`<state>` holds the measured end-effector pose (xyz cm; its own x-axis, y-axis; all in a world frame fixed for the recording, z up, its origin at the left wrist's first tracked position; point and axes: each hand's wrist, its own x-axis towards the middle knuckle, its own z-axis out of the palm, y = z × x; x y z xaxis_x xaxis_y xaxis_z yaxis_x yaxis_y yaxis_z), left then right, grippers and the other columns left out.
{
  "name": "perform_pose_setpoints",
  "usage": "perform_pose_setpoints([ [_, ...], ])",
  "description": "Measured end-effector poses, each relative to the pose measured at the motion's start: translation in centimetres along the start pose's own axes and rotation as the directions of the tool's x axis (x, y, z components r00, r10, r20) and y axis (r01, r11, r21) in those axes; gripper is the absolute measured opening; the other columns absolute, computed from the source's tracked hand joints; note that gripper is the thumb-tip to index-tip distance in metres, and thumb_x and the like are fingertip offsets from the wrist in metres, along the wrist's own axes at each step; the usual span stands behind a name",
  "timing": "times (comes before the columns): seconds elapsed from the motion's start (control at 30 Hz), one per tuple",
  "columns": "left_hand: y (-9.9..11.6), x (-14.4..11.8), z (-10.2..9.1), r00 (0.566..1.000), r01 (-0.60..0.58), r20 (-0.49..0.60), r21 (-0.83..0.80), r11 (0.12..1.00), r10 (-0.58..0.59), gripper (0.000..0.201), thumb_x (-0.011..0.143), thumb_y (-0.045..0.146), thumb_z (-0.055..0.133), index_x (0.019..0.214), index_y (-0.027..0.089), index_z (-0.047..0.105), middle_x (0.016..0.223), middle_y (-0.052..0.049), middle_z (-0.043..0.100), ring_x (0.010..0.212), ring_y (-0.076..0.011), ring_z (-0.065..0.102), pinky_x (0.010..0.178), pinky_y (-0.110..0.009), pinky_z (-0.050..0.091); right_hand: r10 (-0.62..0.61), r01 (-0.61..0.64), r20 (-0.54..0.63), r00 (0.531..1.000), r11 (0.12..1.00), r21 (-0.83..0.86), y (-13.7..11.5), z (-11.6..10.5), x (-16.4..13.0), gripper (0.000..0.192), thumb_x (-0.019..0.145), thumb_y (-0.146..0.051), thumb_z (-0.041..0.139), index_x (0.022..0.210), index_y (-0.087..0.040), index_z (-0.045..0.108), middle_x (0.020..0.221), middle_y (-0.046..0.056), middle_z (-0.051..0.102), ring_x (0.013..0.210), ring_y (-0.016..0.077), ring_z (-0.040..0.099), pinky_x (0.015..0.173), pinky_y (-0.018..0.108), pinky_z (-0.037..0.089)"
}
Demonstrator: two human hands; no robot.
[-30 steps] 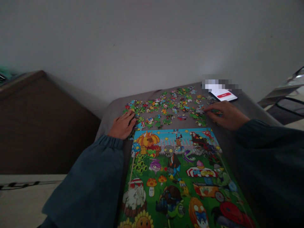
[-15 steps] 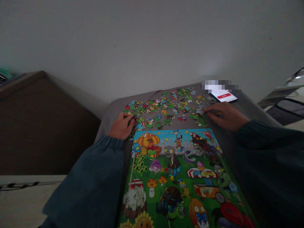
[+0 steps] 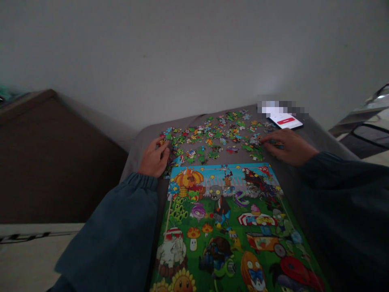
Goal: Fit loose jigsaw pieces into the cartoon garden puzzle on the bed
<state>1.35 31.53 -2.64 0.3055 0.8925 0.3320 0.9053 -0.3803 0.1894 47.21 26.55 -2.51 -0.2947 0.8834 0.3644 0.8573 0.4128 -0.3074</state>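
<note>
Loose jigsaw pieces (image 3: 209, 142) lie scattered in a wide band across a grey cloth-covered surface. My left hand (image 3: 154, 156) rests at the band's left end, thumb and index finger apart, with the fingertips over pieces there. At the right end, my right hand (image 3: 287, 147) has its fingertips drawn together beside greyish pieces (image 3: 255, 139); whether a piece is between them is hidden. Nearer me, between my forearms, lies a colourful picture sheet (image 3: 221, 227) with cartoon plants and zombies, its top edge just below the pieces.
A lit phone (image 3: 285, 119) lies at the far right corner of the grey surface (image 3: 152, 132). A pale wall (image 3: 182, 61) rises behind. To the left stands a dark brown panel (image 3: 54, 162), and a black-framed item (image 3: 370, 134) is at the right.
My left hand's fingers have shifted slightly up and left and straightened, with the thumb now further from the index finger. My right hand stays in nearly the same place.
</note>
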Motion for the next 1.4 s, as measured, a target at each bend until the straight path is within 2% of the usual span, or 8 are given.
perform_pose_setpoints([
  [0.13, 0.2, 0.0, -0.4, 0.999, -0.006, -0.032, 0.000, 1.000, 0.006, 0.048, 0.097, 0.036, 0.038, 0.135, 0.019, 0.061, 0.149, -0.011, 0.046, 0.135, -0.0284, 0.047, 0.117, -0.046, 0.035, 0.007, -0.007, 0.012, 1.000, 1.000, 0.003, 0.0, 0.0, 0.0, 0.026, 0.086, -0.033, 0.050, 0.096, -0.025, 0.073, 0.093, 0.009, 0.075, 0.087, 0.0294, 0.069, 0.078, 0.046, 0.055],
  [0.23, 0.2, -0.1, -0.4, 0.999, -0.011, -0.032, 0.007, 1.000, 0.011, 0.047, 0.096, 0.033, 0.039, 0.135, 0.020, 0.061, 0.150, -0.011, 0.045, 0.137, -0.0288, 0.045, 0.116, -0.048, 0.036, 0.009, -0.009, 0.004, 1.000, 1.000, -0.001, 0.0, 0.0, -0.1, 0.026, 0.087, -0.033, 0.050, 0.096, -0.025, 0.073, 0.096, 0.008, 0.075, 0.092, 0.0302, 0.069, 0.083, 0.048, 0.054],
  [0.4, 0.4, -0.3, 0.0, 0.998, -0.014, 0.058, 0.044, 0.999, 0.012, 0.045, 0.090, 0.025, 0.043, 0.128, 0.022, 0.067, 0.146, -0.010, 0.052, 0.132, -0.0299, 0.051, 0.110, -0.052, 0.040, 0.009, -0.009, 0.012, 1.000, 1.000, -0.001, -0.1, 0.0, -0.2, 0.025, 0.087, -0.032, 0.050, 0.096, -0.025, 0.072, 0.096, 0.009, 0.075, 0.094, 0.0306, 0.069, 0.087, 0.050, 0.053],
  [0.57, 0.7, -0.6, 0.0, 0.994, 0.004, 0.111, 0.088, 0.996, -0.014, 0.043, 0.095, 0.033, 0.041, 0.128, 0.023, 0.066, 0.144, -0.011, 0.056, 0.130, -0.0330, 0.052, 0.104, -0.059, 0.041, -0.012, 0.012, 0.005, 1.000, 1.000, -0.011, 0.2, 0.1, -0.1, 0.027, 0.088, -0.033, 0.050, 0.096, -0.022, 0.073, 0.097, 0.011, 0.076, 0.093, 0.0310, 0.069, 0.087, 0.051, 0.053],
  [0.77, 1.6, -0.7, -0.7, 0.990, -0.045, 0.140, 0.110, 0.993, 0.030, 0.044, 0.098, 0.034, 0.038, 0.135, 0.027, 0.061, 0.146, -0.008, 0.055, 0.134, -0.0305, 0.048, 0.106, -0.055, 0.038, -0.022, 0.023, 0.013, 1.000, 1.000, -0.017, 0.4, 0.2, -0.2, 0.030, 0.088, -0.034, 0.048, 0.097, -0.022, 0.074, 0.096, 0.011, 0.075, 0.091, 0.0287, 0.069, 0.086, 0.047, 0.053],
  [0.93, 2.1, -0.8, -0.8, 0.972, -0.111, 0.220, 0.118, 0.987, 0.083, 0.044, 0.100, 0.036, 0.037, 0.139, 0.033, 0.057, 0.148, -0.002, 0.054, 0.137, -0.0260, 0.046, 0.109, -0.050, 0.035, -0.025, 0.025, 0.016, 1.000, 0.999, -0.035, 0.3, 0.1, -0.1, 0.029, 0.088, -0.031, 0.050, 0.097, -0.019, 0.074, 0.095, 0.012, 0.075, 0.092, 0.0300, 0.069, 0.087, 0.048, 0.053],
  [1.17, 2.1, -1.0, -0.8, 0.967, -0.061, 0.255, 0.198, 0.978, 0.009, 0.044, 0.103, 0.044, 0.033, 0.142, 0.036, 0.053, 0.152, 0.001, 0.050, 0.143, -0.0254, 0.038, 0.112, -0.052, 0.028, -0.030, 0.031, 0.012, 0.999, 0.999, -0.021, 0.3, 0.2, -0.2, 0.029, 0.088, -0.032, 0.050, 0.098, -0.018, 0.074, 0.096, 0.013, 0.075, 0.094, 0.0295, 0.069, 0.087, 0.047, 0.052],
  [1.4, 2.5, -1.0, -0.8, 0.962, -0.023, 0.271, 0.244, 0.970, -0.045, 0.050, 0.103, 0.047, 0.025, 0.146, 0.035, 0.049, 0.159, -0.002, 0.041, 0.146, -0.0276, 0.033, 0.111, -0.055, 0.030, -0.038, 0.038, 0.000, 0.999, 0.999, -0.025, 0.3, 0.5, -0.2, 0.029, 0.088, -0.032, 0.049, 0.098, -0.019, 0.073, 0.096, 0.010, 0.075, 0.093, 0.0283, 0.069, 0.088, 0.047, 0.052],
])
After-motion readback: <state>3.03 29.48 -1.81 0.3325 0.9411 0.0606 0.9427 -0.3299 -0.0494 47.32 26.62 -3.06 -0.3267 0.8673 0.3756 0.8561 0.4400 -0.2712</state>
